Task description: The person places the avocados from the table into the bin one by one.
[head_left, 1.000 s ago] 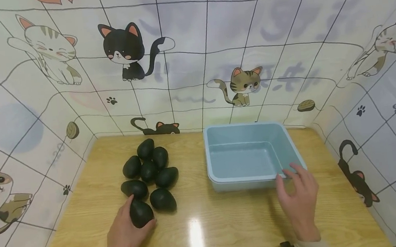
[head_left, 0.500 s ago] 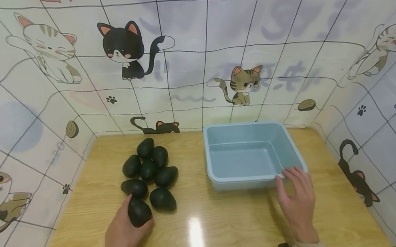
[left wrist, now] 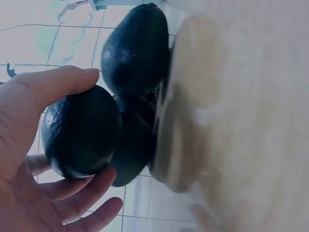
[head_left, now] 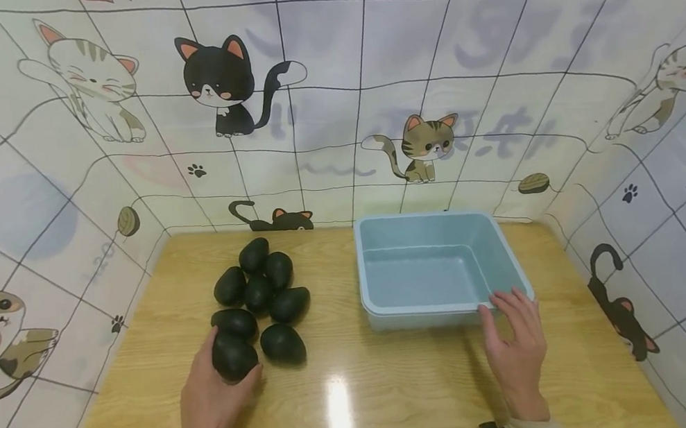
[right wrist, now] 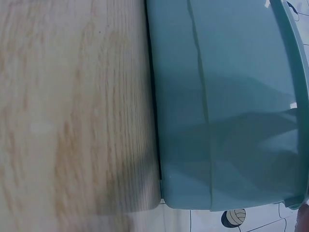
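Note:
My left hand [head_left: 215, 402] holds a dark green avocado [head_left: 234, 356] between thumb and fingers. In the head view it partly covers another avocado [head_left: 235, 323] behind it. The left wrist view shows the held avocado [left wrist: 82, 133] gripped at its side, apart from the table surface, with more avocados [left wrist: 137, 50] close beyond. Several avocados [head_left: 258, 292] lie clustered on the table's left half. My right hand [head_left: 516, 346] rests on the front right rim of a light blue plastic bin [head_left: 419, 319], its fingers loosely bent. The bin's floor is bare.
The wooden table [head_left: 363, 407] has a bright light reflection at its front middle. A white wall covering [head_left: 333, 117] with cat drawings and grid lines encloses its back and both sides. Bare table separates the avocados from the bin.
My left hand has shifted slightly left and away from me with the avocado, closer to the one behind. My right fingers have settled onto the bin's rim. The bin has stayed put.

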The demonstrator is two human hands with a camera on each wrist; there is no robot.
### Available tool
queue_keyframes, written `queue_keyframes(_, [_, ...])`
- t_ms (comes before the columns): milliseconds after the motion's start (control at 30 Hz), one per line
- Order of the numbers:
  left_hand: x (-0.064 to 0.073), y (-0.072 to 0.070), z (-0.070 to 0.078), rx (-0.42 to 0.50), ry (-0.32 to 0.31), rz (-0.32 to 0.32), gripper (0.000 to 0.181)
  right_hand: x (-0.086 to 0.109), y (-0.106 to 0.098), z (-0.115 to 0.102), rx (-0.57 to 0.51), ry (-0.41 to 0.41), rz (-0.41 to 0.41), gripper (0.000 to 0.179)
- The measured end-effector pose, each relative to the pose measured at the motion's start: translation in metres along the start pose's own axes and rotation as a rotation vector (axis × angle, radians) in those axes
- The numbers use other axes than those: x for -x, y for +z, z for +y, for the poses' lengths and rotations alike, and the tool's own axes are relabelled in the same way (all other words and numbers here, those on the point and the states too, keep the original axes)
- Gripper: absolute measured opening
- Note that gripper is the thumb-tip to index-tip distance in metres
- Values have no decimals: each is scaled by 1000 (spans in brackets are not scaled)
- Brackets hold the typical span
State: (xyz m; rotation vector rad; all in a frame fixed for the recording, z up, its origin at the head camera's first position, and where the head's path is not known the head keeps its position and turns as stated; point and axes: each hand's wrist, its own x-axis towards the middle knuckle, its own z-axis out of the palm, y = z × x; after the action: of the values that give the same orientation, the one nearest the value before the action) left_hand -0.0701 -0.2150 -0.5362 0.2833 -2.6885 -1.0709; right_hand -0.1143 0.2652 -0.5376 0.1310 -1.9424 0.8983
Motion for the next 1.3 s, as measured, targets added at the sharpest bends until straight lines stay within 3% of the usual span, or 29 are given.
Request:
queue_keyframes(267, [-5, -2, 13, 52, 35, 6, 105, -1, -1, -2, -18, 4, 16, 27])
queue_keyframes(600, [-12, -3, 15, 6, 137, 73, 105, 1, 5, -3, -60, 22, 53, 19])
queue_keyframes(1300, [-29, -6, 39, 52, 158, 75, 106, 2, 11, -1, -80, 9, 109, 15])
